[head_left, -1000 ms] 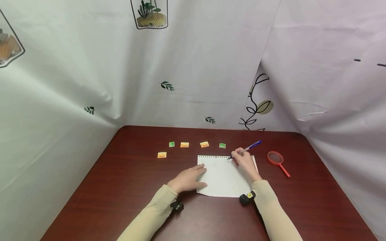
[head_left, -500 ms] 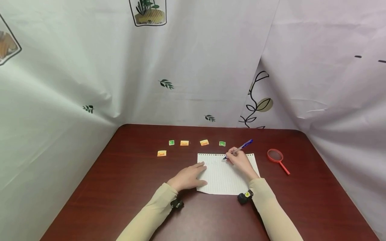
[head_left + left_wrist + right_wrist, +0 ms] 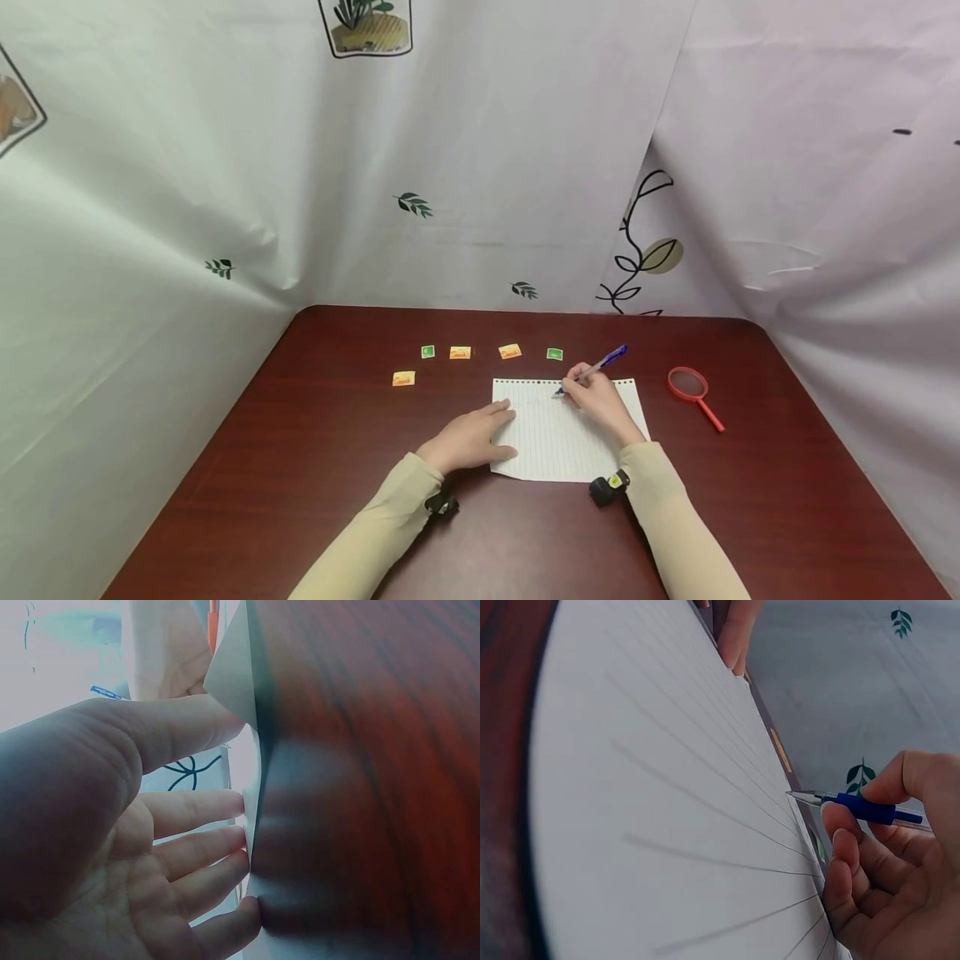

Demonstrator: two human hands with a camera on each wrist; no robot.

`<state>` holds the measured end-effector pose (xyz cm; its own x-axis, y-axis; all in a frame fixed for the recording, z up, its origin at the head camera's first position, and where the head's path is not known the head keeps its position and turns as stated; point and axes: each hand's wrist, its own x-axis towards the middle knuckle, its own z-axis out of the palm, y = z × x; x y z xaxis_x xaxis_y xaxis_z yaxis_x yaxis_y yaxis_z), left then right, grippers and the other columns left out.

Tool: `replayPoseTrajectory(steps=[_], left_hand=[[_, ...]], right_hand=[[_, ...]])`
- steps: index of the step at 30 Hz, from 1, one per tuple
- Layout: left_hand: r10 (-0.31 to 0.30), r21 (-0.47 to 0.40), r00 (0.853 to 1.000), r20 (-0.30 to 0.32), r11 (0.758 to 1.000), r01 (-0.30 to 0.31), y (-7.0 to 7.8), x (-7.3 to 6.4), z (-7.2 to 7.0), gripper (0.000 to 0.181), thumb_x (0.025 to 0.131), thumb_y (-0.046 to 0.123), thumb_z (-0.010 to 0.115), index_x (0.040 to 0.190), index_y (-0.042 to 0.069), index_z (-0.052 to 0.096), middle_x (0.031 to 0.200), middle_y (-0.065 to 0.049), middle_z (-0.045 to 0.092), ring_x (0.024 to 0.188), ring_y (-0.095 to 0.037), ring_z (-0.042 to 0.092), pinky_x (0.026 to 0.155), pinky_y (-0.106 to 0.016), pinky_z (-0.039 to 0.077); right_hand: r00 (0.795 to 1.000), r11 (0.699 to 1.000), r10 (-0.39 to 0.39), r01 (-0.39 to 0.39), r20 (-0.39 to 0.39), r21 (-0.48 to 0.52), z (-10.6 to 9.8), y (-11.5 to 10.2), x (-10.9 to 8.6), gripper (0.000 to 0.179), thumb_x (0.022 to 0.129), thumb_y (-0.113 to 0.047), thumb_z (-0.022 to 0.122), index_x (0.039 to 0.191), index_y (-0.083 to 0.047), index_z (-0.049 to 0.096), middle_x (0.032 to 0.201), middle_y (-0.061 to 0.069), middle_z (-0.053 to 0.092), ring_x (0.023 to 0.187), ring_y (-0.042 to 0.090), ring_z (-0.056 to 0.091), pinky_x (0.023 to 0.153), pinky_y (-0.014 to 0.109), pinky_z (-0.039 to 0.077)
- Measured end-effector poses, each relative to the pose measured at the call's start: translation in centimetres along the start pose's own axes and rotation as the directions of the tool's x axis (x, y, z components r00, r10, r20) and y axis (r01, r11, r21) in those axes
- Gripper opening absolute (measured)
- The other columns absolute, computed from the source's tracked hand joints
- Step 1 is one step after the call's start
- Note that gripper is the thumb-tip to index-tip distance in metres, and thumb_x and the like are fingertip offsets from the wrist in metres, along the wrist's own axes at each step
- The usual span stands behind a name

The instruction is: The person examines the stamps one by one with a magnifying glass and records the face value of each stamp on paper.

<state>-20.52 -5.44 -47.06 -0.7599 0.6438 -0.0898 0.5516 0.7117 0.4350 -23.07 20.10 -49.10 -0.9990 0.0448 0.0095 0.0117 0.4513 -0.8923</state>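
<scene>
A lined sheet of paper (image 3: 558, 433) with punched holes along its far edge lies on the dark red table. My right hand (image 3: 600, 404) pinches a blue pen (image 3: 613, 357) over the sheet's upper part. In the right wrist view the pen's tip (image 3: 799, 795) is right at the paper, its blue grip held between thumb and fingers. My left hand (image 3: 467, 440) rests with spread, fairly straight fingers on the sheet's left edge. The left wrist view shows the fingertips (image 3: 232, 804) and thumb at the paper's edge. Faint marks show near the sheet's upper left.
Several small cards lie beyond the paper, among them an orange card (image 3: 403, 378), a green card (image 3: 427, 352) and another green card (image 3: 555, 354). A red magnifying glass (image 3: 687, 383) lies to the right. A white patterned curtain (image 3: 480, 208) hangs behind the table (image 3: 330, 433).
My right hand with the pen has moved left along the upper part of the paper, then stayed nearly still. The left hand keeps its place, and the head view has tilted slightly.
</scene>
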Motion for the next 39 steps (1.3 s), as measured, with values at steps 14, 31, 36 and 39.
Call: replayPoseTrajectory(steps=[14,31,36,39], left_hand=[[-0.005,0.001,1.0,0.002,1.0,0.005,0.16,0.09,-0.12,0.064,0.092,0.032,0.074,0.144,0.002,0.054,0.155,-0.014,0.044,0.139,-0.028,0.046,0.109,-0.043,0.042],[-0.001,-0.011,1.0,-0.001,1.0,0.001,0.09,-0.03,-0.01,0.064,0.092,0.032,0.073,0.144,0.003,0.054,0.155,-0.014,0.044,0.139,-0.028,0.047,0.108,-0.043,0.043],[0.004,-0.007,1.0,-0.003,1.0,-0.004,0.0,0.01,0.09,0.064,0.092,0.033,0.073,0.144,0.002,0.054,0.155,-0.014,0.044,0.139,-0.029,0.047,0.108,-0.043,0.043],[0.002,-0.003,1.0,-0.002,1.0,-0.002,0.01,0.04,0.06,0.063,0.092,0.033,0.073,0.144,0.002,0.054,0.155,-0.014,0.044,0.138,-0.028,0.048,0.108,-0.043,0.043]], right_hand=[[1.0,1.0,0.006,-0.006,0.006,-0.014,-0.29,-0.07,0.02,0.012,0.094,-0.017,0.058,0.088,-0.007,0.059,0.071,0.005,0.062,0.066,0.014,0.052,0.058,0.026,0.039],[0.999,0.999,0.032,-0.031,-0.027,0.03,-0.43,0.23,0.11,0.014,0.095,-0.017,0.058,0.089,-0.005,0.057,0.072,0.005,0.061,0.066,0.015,0.051,0.058,0.026,0.038],[0.998,0.998,0.05,-0.049,-0.034,0.04,-0.39,0.3,0.12,0.012,0.095,-0.016,0.058,0.09,-0.005,0.057,0.071,0.003,0.059,0.066,0.014,0.05,0.057,0.025,0.038],[0.999,0.999,0.042,-0.042,-0.016,0.013,-0.29,0.18,0.03,0.012,0.095,-0.018,0.059,0.091,-0.006,0.057,0.071,0.003,0.059,0.064,0.014,0.049,0.057,0.025,0.038]])
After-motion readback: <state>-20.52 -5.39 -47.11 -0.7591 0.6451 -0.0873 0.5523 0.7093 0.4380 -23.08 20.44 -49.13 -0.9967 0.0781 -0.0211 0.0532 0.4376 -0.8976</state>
